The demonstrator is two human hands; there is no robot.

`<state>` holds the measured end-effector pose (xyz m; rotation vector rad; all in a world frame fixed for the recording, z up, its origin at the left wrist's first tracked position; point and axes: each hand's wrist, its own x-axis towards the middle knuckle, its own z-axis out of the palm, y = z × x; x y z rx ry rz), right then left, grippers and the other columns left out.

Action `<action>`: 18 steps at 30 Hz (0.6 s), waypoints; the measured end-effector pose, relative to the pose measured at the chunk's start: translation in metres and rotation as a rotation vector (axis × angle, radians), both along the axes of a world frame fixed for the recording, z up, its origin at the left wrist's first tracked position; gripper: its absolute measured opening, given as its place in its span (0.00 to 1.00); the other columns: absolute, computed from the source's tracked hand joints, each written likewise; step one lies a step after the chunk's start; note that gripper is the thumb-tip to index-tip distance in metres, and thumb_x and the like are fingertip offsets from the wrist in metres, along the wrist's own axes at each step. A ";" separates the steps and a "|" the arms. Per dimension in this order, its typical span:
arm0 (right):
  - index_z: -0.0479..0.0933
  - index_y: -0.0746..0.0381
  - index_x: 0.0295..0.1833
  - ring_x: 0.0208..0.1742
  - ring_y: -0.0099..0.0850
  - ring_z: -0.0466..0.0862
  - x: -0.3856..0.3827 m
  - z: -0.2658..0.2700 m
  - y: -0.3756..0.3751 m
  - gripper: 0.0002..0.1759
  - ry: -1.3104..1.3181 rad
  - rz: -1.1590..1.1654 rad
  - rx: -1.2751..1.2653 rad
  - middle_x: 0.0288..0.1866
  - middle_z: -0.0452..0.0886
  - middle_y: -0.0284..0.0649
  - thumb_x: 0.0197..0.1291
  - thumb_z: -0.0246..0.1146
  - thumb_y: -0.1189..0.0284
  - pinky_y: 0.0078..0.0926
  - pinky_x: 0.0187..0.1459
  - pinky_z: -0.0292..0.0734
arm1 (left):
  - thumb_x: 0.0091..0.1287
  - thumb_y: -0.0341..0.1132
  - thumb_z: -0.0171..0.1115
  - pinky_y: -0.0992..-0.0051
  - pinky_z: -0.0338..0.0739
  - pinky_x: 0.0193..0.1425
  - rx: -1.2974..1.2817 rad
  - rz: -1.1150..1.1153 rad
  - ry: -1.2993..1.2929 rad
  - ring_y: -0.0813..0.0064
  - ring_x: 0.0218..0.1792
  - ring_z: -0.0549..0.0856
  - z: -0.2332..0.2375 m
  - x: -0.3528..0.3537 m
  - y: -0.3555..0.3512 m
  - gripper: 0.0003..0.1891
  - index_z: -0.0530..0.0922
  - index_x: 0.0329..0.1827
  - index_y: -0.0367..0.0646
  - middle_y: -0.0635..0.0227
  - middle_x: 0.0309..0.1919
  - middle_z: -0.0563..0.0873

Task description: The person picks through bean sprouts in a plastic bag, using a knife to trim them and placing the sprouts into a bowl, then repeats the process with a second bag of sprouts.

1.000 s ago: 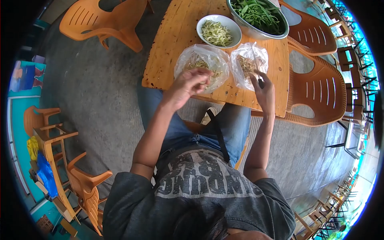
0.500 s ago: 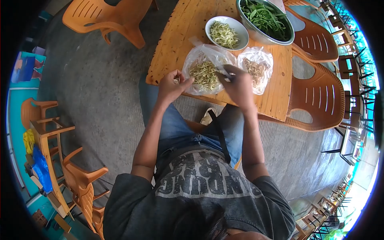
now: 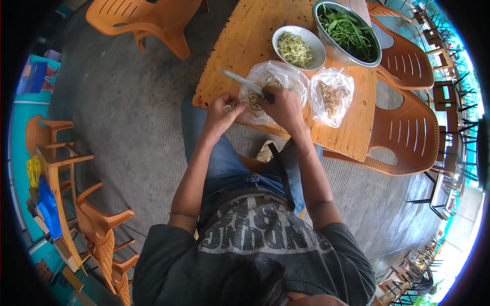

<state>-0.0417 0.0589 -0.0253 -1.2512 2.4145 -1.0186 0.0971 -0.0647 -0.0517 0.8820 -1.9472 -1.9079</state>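
Note:
Pinched in my left hand (image 3: 220, 116), at the near edge of the wooden table, are a few bean sprouts (image 3: 228, 106). My right hand (image 3: 284, 108) is closed round the dark handle of a knife (image 3: 242, 80), whose blade points to the upper left over an open plastic bag (image 3: 292, 75). Sprouts lie inside that bag, partly hidden by the blade and my right hand. To its right a second plastic bag (image 3: 333, 97) holds brownish scraps. Behind the bags a white bowl (image 3: 318, 50) contains more sprouts.
A metal bowl (image 3: 333, 47) of green leaves stands at the back right of the wooden table (image 3: 232, 48). Orange-brown chairs (image 3: 406, 122) line the table's right side. Another orange chair (image 3: 148, 23) is on the floor at the upper left.
My right hand has moved left, toward my left hand, and the knife blade now shows clearly, pointing to the upper left. The whole view has shifted slightly.

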 end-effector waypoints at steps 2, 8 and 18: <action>0.81 0.66 0.36 0.27 0.41 0.82 -0.003 0.001 0.004 0.12 -0.092 -0.034 -0.064 0.26 0.81 0.49 0.51 0.67 0.68 0.32 0.31 0.76 | 0.62 0.37 0.66 0.86 0.60 0.15 0.063 0.019 0.020 0.90 0.13 0.68 0.009 -0.001 0.004 0.08 0.76 0.31 0.46 0.78 0.18 0.76; 0.82 0.69 0.40 0.21 0.17 0.74 -0.015 -0.011 0.014 0.10 -0.571 -0.115 -0.498 0.29 0.83 0.31 0.58 0.63 0.73 0.18 0.24 0.69 | 0.65 0.38 0.62 0.88 0.61 0.20 0.435 -0.009 0.107 0.91 0.20 0.68 0.041 -0.006 0.019 0.07 0.79 0.36 0.45 0.79 0.24 0.78; 0.79 0.66 0.48 0.16 0.11 0.64 0.013 0.028 0.055 0.11 -1.117 -0.272 -0.676 0.31 0.84 0.33 0.59 0.63 0.75 0.12 0.18 0.56 | 0.67 0.35 0.61 0.89 0.65 0.30 0.715 0.062 0.338 0.92 0.27 0.70 0.038 -0.043 0.064 0.10 0.81 0.46 0.41 0.76 0.32 0.81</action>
